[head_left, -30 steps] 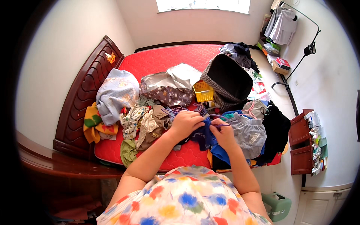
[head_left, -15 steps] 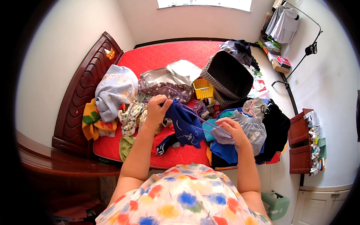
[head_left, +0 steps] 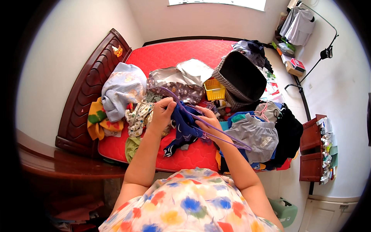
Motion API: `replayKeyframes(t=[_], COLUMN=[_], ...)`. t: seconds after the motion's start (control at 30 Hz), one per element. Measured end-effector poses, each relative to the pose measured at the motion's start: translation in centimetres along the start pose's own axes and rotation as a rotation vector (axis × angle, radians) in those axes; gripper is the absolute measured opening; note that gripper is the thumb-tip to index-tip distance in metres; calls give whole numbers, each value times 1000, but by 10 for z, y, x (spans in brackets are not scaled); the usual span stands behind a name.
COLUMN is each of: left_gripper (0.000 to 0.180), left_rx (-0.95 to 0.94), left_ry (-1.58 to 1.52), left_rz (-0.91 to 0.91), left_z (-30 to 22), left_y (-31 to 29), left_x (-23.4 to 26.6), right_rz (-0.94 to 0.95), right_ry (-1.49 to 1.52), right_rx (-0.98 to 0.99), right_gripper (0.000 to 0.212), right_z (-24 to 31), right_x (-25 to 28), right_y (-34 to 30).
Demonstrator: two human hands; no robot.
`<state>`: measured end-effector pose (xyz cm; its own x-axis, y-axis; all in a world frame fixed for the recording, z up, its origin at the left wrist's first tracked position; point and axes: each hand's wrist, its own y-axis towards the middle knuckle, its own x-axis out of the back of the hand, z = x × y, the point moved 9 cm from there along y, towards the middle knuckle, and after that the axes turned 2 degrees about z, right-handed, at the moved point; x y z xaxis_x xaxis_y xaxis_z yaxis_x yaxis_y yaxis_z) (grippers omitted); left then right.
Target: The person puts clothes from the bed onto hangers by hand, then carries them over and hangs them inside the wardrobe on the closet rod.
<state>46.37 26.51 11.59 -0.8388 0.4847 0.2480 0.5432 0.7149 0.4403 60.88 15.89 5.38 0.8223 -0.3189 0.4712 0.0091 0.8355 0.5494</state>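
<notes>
Purple hanger now raised beside yellow basket.

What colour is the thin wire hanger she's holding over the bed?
The thin wire hanger is purple, held with a dark blue patterned garment; it shows best in the head view.

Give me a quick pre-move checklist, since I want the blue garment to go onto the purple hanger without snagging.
1. Left hand grips the blue garment: ok.
2. Right hand holds the purple hanger: ok.
3. Hanger already threaded inside the garment: cannot tell; cloth covers where they meet.
4. Garment hangs free of the red mattress: not ok; its lower end lies on it.
5. Room around the hands: not ok; grey shorts and patterned clothes crowd both sides.
</notes>
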Motion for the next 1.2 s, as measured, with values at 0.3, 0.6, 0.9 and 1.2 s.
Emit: replayKeyframes(t=[0.3, 0.6, 0.9, 1.2], left_gripper=[45, 38, 47, 51], left_rx=[1, 118, 62, -79], left_ry=[10, -69, 19, 496], left_rz=[-43, -218, -145, -106], left_z=[0, 36, 38, 23], left_y=[-13, -11, 7, 8], left_x=[44, 107, 127, 130], right_rz=[-139, -247, -230, -127], right_ry=[-341, 79, 552, 216], right_rx=[-228, -365, -621, -580], right_gripper=[13, 35, 40, 39], right_z=[-14, -13, 5, 49], right_x=[4, 32, 18, 6], right_y=[-7, -32, -35, -23])
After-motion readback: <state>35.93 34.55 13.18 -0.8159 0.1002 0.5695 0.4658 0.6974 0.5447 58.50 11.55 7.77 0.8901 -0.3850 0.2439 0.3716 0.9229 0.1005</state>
